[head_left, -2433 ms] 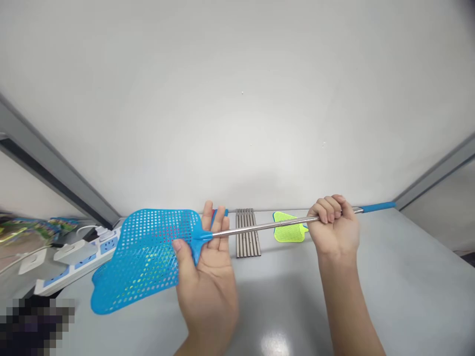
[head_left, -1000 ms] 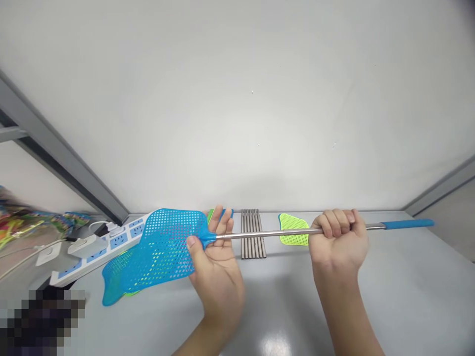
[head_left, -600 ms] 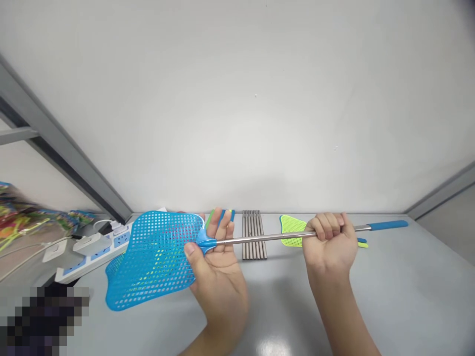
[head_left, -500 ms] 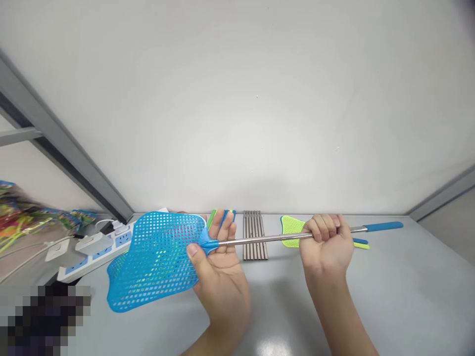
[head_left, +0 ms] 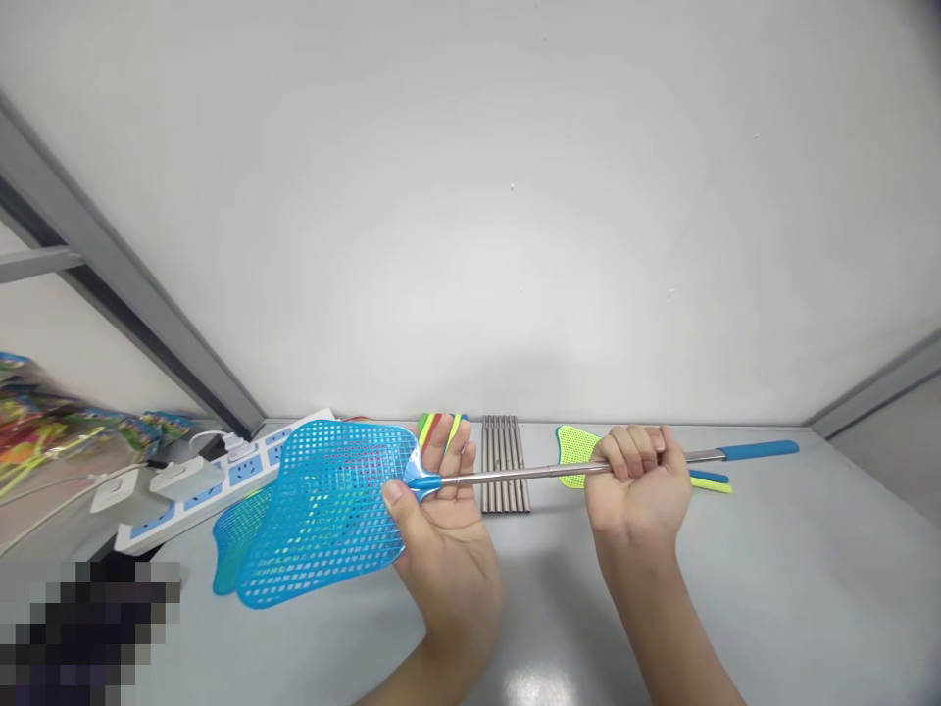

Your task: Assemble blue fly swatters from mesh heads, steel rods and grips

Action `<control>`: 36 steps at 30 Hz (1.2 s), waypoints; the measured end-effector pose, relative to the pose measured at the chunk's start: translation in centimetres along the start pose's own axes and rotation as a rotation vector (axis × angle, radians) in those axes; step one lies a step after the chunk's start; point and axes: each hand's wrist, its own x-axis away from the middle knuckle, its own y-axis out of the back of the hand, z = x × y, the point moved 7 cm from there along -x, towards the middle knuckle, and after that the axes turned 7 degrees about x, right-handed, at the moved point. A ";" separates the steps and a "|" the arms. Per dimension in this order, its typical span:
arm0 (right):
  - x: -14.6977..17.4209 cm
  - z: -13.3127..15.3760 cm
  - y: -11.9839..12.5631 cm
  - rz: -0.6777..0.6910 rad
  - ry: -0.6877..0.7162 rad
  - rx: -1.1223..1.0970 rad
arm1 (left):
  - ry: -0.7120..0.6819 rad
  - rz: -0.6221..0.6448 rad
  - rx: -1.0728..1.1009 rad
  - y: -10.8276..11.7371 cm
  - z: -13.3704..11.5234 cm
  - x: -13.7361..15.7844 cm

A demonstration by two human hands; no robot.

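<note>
left hand (head_left: 457, 559) pinches the blue fly swatter (head_left: 334, 515) near its neck, thumb against straightened fingers, while right hand (head_left: 636, 490) curls its fingers round the metal rod (head_left: 519, 474).

White-and-blue power strip (head_left: 243, 472) slants across left of grey tabletop (head_left: 794, 588), white adapters (head_left: 186, 478) plugged in; colourful plastic packets (head_left: 29, 412) pile far left; pale panel (head_left: 470, 245) rises behind.

The table (head_left: 771, 588) leaves passage in front of the metal tubes (head_left: 507, 495); the swatter shaft (head_left: 544, 472) crosses over them, the wall (head_left: 500, 245) blocks behind.
</note>
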 end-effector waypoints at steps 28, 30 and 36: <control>1.2 -3.1 0.0 -0.103 -0.239 -0.128 | -0.096 0.039 0.001 -1.2 -1.7 -0.8; 1.5 -3.3 -0.2 -0.114 -0.318 -0.184 | -0.075 0.045 -0.011 -1.2 -1.9 -0.8; 2.6 -2.7 -1.3 -0.049 -0.388 -0.256 | 0.038 0.069 -0.040 -0.9 -1.3 -0.4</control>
